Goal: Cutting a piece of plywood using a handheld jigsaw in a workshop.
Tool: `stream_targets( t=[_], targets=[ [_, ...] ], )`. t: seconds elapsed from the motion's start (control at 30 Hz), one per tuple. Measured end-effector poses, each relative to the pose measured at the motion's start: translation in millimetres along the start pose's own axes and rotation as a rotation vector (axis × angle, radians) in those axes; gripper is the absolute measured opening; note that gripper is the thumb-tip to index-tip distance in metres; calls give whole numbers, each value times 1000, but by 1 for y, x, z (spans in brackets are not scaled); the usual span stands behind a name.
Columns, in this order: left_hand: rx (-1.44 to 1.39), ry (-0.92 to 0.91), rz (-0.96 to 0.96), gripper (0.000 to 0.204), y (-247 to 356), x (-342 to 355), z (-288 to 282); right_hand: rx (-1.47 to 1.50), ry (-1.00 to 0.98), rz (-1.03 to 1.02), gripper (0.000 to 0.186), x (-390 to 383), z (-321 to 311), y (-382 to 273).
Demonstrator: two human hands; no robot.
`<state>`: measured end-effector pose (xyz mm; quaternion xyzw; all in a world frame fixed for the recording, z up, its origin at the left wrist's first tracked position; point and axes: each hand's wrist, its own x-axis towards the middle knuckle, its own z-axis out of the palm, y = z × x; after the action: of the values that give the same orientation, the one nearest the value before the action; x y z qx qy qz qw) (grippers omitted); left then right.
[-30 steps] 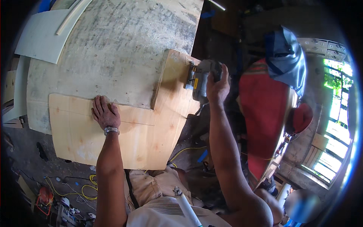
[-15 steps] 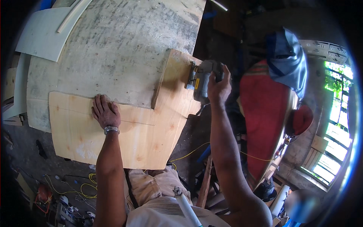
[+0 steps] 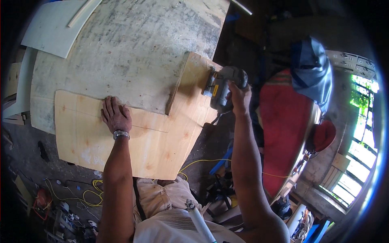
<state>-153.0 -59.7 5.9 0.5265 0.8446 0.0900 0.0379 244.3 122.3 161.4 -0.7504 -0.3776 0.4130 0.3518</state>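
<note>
A pale plywood piece (image 3: 121, 139), L-shaped and marked with a thin drawn line, lies on a large worn board. My left hand (image 3: 116, 118) rests flat on it near its far edge, fingers spread, with a metal-banded watch on the wrist. On the right, my right hand (image 3: 240, 97) is wrapped round the grip of a grey power tool that looks like a jigsaw (image 3: 227, 79). The tool's metal base plate (image 3: 209, 82) meets the right edge of the plywood's far arm. Its blade is hidden from view.
The worn grey board (image 3: 133, 44) spans the worktop, with a white panel (image 3: 52, 30) at far left. Yellow cord (image 3: 91, 198) lies on the cluttered floor. To the right stand a red surface (image 3: 281, 133) and a draped blue cloth (image 3: 311, 73). A cigarette (image 3: 198, 220) juts in below.
My right hand and the jigsaw have shifted slightly right, and the tool has turned a little. My left hand stays flat on the plywood. The whole view has tilted slightly.
</note>
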Motion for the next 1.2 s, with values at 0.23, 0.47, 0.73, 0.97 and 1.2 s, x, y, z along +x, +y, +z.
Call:
stream_targets(
  t=[0.23,0.47,0.73,0.97,1.2],
  targets=[
    [-2,-8,2,60,-3,0,3,-119,47,-3,44,-6,5,-7],
    [-11,-15,-1,60,-7,0,3,22,42,267,30,-14,16,-35],
    [-3,-56,23,66,-3,0,1,-57,159,325,29,-3,8,-22],
    [15,-78,40,69,-1,1,-1,-48,142,345,28,-4,11,-30],
    [30,-90,39,70,-3,5,-3,-49,151,327,26,-6,16,-34]
  ],
)
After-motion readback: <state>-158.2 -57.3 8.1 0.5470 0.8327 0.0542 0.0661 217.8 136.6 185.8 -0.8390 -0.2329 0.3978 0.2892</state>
